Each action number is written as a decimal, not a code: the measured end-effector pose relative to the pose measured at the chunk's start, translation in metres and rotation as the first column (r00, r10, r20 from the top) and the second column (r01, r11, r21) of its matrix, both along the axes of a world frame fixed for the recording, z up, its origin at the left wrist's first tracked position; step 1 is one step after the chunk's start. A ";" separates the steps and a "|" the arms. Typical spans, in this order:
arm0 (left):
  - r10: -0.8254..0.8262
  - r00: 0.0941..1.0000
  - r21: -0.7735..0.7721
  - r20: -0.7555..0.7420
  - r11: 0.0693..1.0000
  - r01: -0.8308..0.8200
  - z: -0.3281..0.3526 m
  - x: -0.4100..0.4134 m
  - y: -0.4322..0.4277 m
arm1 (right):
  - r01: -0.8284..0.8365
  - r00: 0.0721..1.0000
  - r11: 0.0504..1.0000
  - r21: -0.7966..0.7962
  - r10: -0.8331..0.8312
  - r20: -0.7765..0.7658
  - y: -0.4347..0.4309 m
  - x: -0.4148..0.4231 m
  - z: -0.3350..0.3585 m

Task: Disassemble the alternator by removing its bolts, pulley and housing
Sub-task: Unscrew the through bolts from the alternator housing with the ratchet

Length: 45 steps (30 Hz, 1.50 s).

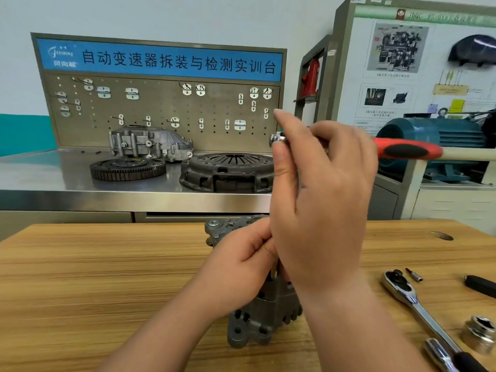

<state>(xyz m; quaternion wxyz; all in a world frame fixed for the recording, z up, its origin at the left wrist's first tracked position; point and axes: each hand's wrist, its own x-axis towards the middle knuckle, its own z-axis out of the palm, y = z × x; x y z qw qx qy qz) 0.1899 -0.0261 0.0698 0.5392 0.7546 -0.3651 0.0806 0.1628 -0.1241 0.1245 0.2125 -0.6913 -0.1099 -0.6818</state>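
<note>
Two hands meet above the alternator (257, 326): left hand (241, 264) pinches a half-hidden slim bar (273, 271) upright, seemingly steadying it, while right hand (322, 205) grips the red-handled ratchet (405, 150) by its head, probably for turning.

Bright even light, edges warped

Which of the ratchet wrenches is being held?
The red-and-black-handled ratchet, gripped by the right hand above the grey alternator; the chrome ratchet lies untouched on the wooden table.
</note>
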 end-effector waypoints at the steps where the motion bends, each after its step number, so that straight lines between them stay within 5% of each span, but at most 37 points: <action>1: 0.002 1.000 0.000 0.004 1.000 -0.002 0.000 -0.001 0.000 | -0.050 0.999 0.999 -0.012 0.050 0.003 0.000 0.000 -0.001; 6: -0.025 0.999 0.033 0.026 0.999 0.024 0.000 0.002 0.000 | -0.482 0.859 0.876 -0.006 0.474 0.191 -0.012 -0.004 -0.002; 9: -0.083 0.997 0.018 0.003 0.996 0.083 0.001 0.002 0.002 | -0.666 0.744 0.724 0.177 0.663 0.088 -0.020 -0.003 -0.005; 14: -0.092 0.996 0.012 0.004 0.996 0.092 0.001 0.003 0.002 | -0.614 0.504 0.516 0.597 0.838 -0.206 -0.020 0.011 -0.010; 17: -0.066 0.998 0.004 0.002 0.998 0.066 0.000 0.003 0.000 | -0.714 0.250 0.251 0.654 0.963 -0.096 -0.019 0.013 -0.007; 19: -0.044 0.999 -0.012 0.009 0.999 0.044 0.000 0.003 -0.001 | -0.778 0.174 0.160 0.608 0.984 -0.036 -0.015 0.009 -0.006; 22: 0.015 0.999 -0.020 0.034 1.000 -0.014 -0.002 0.004 -0.003 | -0.817 0.260 0.233 0.527 0.965 -0.023 -0.007 0.004 -0.006; 25: 0.038 0.999 -0.039 0.014 0.999 -0.037 -0.004 0.006 -0.005 | -0.785 0.490 0.456 0.420 0.871 -0.030 -0.003 -0.001 -0.004; 28: 0.006 1.000 -0.063 -0.011 0.998 -0.006 -0.004 0.005 -0.003 | -0.792 0.499 0.461 0.400 0.867 -0.012 0.000 -0.002 -0.004; 33: -0.061 0.998 -0.024 -0.010 0.998 0.060 -0.002 0.001 0.000 | -0.736 0.104 0.031 0.677 0.992 0.067 -0.010 -0.002 0.008; 36: -0.072 0.997 0.002 0.002 0.997 0.072 0.000 -0.001 0.002 | -0.651 -0.055 -0.103 0.752 0.995 0.089 -0.017 -0.001 0.012; 40: -0.040 0.999 -0.020 -0.018 0.999 0.040 -0.001 0.002 0.001 | -0.685 0.005 -0.063 0.726 0.996 0.091 -0.013 0.002 0.007; 45: 0.058 0.997 0.016 0.044 0.998 -0.059 -0.007 0.005 -0.003 | -0.822 0.406 0.366 0.436 0.914 -0.002 -0.008 -0.002 0.004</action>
